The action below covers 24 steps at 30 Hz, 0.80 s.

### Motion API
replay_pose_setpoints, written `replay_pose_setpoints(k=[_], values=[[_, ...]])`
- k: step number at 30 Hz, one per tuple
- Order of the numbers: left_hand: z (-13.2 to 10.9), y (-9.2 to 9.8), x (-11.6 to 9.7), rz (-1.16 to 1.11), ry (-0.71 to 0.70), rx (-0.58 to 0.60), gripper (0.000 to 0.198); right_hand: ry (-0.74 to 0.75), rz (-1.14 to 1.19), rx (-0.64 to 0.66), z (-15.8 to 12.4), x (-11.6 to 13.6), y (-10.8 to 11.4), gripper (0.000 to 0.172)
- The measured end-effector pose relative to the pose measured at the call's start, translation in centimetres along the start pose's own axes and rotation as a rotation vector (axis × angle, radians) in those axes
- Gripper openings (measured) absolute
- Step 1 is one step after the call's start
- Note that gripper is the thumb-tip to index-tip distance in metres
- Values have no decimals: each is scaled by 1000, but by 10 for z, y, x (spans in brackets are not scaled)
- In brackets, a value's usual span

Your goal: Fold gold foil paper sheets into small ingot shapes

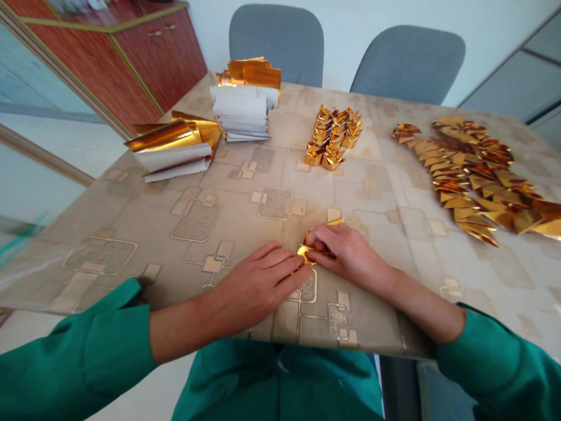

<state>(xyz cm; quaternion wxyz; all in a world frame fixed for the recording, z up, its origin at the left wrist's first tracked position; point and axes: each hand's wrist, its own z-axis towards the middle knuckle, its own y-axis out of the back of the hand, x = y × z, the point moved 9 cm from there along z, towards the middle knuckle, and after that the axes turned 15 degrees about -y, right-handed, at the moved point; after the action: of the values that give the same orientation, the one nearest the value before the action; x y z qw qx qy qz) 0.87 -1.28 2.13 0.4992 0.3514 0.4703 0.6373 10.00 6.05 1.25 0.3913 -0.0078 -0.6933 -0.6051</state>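
Observation:
A small piece of gold foil paper (305, 252) lies on the tabletop close to the near edge, partly covered by my fingers. My left hand (267, 279) rests flat with its fingers stretched out, the tips touching the paper's left side. With thumb and fingers pinched together, my right hand (346, 248) grips the paper from the right. A folded edge of it sticks out beyond my right knuckles. How the covered part is folded cannot be made out.
At the back left stand a stack of white-backed gold sheets (241, 114) and a folded gold bundle (175, 146). Folded gold pieces (333, 137) sit in rows at the back middle. More gold pieces (473, 169) spread on the right. Two grey chairs (276, 41) stand behind the table (236, 210).

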Motion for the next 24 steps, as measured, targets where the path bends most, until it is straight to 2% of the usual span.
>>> replay_pose_setpoints(k=[5,15,20,24], values=[[-9,5,-3,24,-43,1,34,21,1,-6,-3,4,0,7],[-17,7,-1,64,11,19,34,55,-34,23,-5,7,-2,18],[-2,8,-1,81,-62,48,28,74,-96,-2,-6,10,-3,17],[12,2,2,90,-99,98,32,52,-122,-47,-9,8,-1,8]])
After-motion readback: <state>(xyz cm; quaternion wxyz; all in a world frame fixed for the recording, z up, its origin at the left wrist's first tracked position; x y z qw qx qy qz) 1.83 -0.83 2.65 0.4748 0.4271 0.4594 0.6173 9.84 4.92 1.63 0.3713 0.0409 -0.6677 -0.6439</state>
